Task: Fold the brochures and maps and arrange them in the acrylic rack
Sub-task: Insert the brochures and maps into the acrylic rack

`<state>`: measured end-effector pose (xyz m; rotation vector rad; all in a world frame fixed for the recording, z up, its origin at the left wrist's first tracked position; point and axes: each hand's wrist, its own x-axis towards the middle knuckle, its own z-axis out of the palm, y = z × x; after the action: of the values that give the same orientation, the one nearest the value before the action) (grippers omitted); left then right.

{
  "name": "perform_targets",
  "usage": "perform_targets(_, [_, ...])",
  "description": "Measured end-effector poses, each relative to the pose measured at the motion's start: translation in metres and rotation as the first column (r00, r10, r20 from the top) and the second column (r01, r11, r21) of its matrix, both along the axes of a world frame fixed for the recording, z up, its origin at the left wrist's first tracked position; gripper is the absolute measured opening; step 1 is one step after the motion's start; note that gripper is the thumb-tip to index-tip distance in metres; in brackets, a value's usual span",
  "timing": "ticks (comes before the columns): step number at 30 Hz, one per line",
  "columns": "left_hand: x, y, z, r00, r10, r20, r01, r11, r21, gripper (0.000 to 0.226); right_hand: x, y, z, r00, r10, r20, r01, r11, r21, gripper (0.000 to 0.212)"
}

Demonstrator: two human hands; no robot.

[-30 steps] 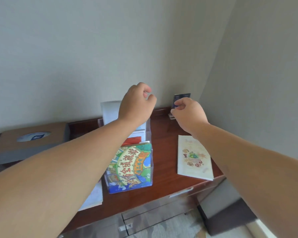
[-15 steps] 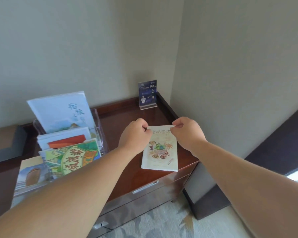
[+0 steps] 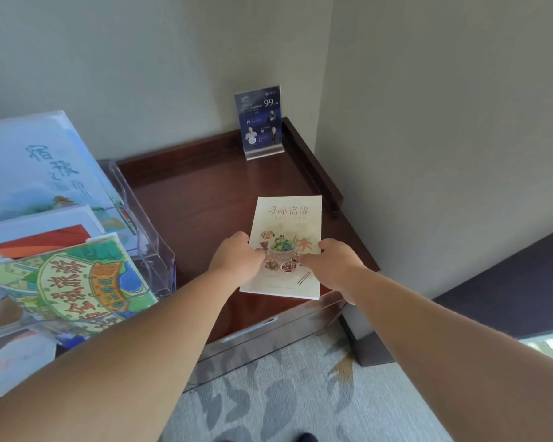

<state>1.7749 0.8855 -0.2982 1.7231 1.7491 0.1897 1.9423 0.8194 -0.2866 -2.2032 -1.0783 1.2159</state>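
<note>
the fingers (image 3: 241, 239) of the left hand (image 3: 237, 261) are curled in at the left long edge of the cream paper brochure (image 3: 286, 215) with a food drawing on its cover. the fingers (image 3: 328, 245) of the right hand (image 3: 334, 266) are curled at its right long edge, with what looks like the thumb laid on the cover. both hands grip it about halfway down, though whether any fingertip has got under the paper cannot be told. the brochure lies flat near the front right corner of the dark red-brown wooden dresser top (image 3: 205, 193) and looks already folded to a narrow panel. so the step in hand, as i judge it, is picking this piece up to put it away. the next move calls for lifting it clear, standing it upright and carrying it left to the clear acrylic tiered rack (image 3: 154, 250). the rack stands near on the left, not touching the brochure. it holds a pale blue booklet (image 3: 45, 167), a white leaflet with an orange-red patch (image 3: 42, 237) and a green and yellow illustrated map (image 3: 71, 282). a free slot is hard to make out. a small blue card in a clear stand (image 3: 262, 122) stands at the back by the wall.
</note>
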Motion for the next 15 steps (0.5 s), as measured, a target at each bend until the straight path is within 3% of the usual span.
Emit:
perform_targets(3, [0.009, 0.012, -0.003, 0.999, 0.038, 0.030, -0.038, 0.999, -0.007, 0.022, -0.001, 0.006, -0.007, 1.000, -0.011, -0.013, 0.011, 1.000, 0.003, 0.027])
perform_targets(6, [0.013, 0.020, -0.005, 0.982, 0.166, 0.094, -0.156, 0.981, -0.112, 0.016, -0.001, 0.009, -0.009, 1.000, -0.024, -0.009, 0.024, 1.000, 0.012, 0.013])
perform_targets(9, [0.013, 0.024, -0.006, 0.927, 0.319, 0.198, -0.273, 0.935, -0.228, 0.019, -0.001, 0.011, -0.010, 1.000, -0.017, 0.000, 0.017, 1.000, 0.000, 0.018])
perform_targets(15, [0.022, 0.020, -0.003, 0.810, 0.428, 0.401, -0.330, 0.898, -0.291, 0.005, -0.001, 0.014, -0.011, 0.998, -0.038, -0.044, 0.037, 0.999, -0.016, 0.017])
